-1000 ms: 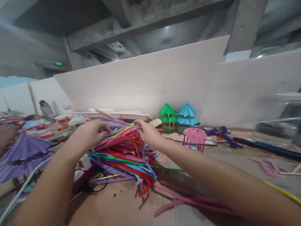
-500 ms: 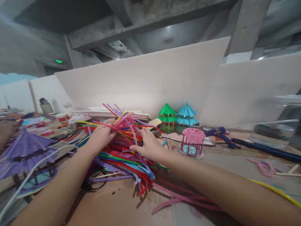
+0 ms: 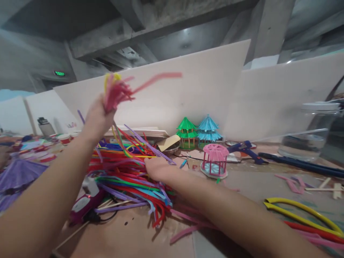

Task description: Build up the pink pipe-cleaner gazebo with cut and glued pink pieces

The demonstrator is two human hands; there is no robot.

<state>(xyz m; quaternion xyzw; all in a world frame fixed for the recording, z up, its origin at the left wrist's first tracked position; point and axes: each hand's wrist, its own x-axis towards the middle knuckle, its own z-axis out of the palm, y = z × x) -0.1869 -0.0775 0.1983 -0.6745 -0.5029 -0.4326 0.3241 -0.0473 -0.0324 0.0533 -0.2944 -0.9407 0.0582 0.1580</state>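
My left hand (image 3: 98, 116) is raised above the table, closed around a bunch of pink and yellow pipe cleaners (image 3: 117, 94). One bent pink stem juts out of this bunch to the right. Below it lies a thick heap of pipe cleaners (image 3: 120, 184) in red, purple, green and blue. My right hand (image 3: 158, 168) rests at the right side of the heap; its fingers are mostly hidden, so I cannot see what they hold. To the right of that hand stands a small pink pavilion model (image 3: 215, 159) with an open ring roof.
Green (image 3: 186, 133) and blue (image 3: 208, 132) pagoda models stand by the white panel. A blue glue gun (image 3: 245, 150) and a lidded jar (image 3: 306, 139) are at right. A purple pagoda (image 3: 20, 177) stands at left; a maroon power strip (image 3: 87, 204) lies nearer. Yellow stems (image 3: 303, 213) lie front right.
My left hand has lifted up and left out of the heap with the pink and yellow bunch. My right hand has shifted slightly left and lower, its fingers now hidden.
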